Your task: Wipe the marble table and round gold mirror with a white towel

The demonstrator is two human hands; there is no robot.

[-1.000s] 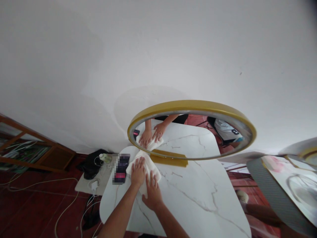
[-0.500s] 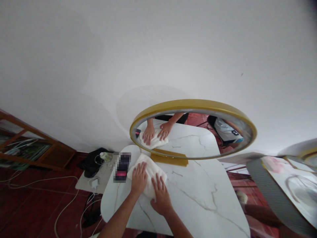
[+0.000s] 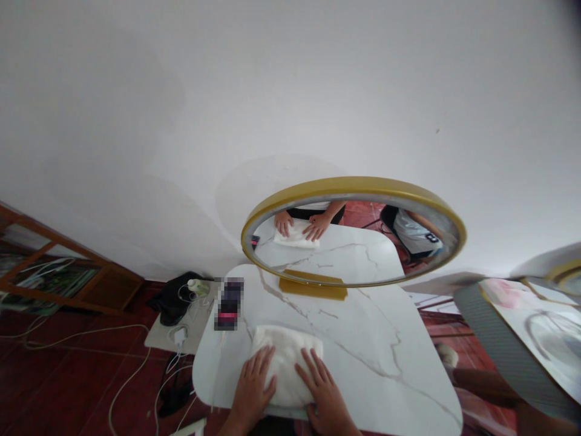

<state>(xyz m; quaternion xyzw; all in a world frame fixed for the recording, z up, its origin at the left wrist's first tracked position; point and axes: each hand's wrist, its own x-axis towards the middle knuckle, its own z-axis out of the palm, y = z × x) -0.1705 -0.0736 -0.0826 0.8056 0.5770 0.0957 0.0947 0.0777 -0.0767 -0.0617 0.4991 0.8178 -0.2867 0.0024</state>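
Note:
A folded white cloth [image 3: 290,363] lies flat near the front edge of the white marble-patterned table [image 3: 363,357]. My left hand [image 3: 254,384] rests on the cloth's left side, fingers stretched out. On its right side lies my right hand [image 3: 324,390], with the fingers spread and palm down. Neither hand is wrapped round anything. Behind the cloth stands a round mirror with a gold frame [image 3: 354,184] on a gold base [image 3: 313,286], reflecting both hands and the cloth.
A dark, pixelated phone-like object [image 3: 230,303] lies at the table's left. Beyond that edge, a side stand holds a black bag [image 3: 175,300], a bottle [image 3: 196,286] and a white charger [image 3: 180,336] with cables. Another person's leg [image 3: 483,387] shows at right, near a second table [image 3: 554,339].
Both hands and the white cloth have come back from beside the mirror base to the table's near edge. The cloth now lies squarer and flatter. The view has shifted slightly.

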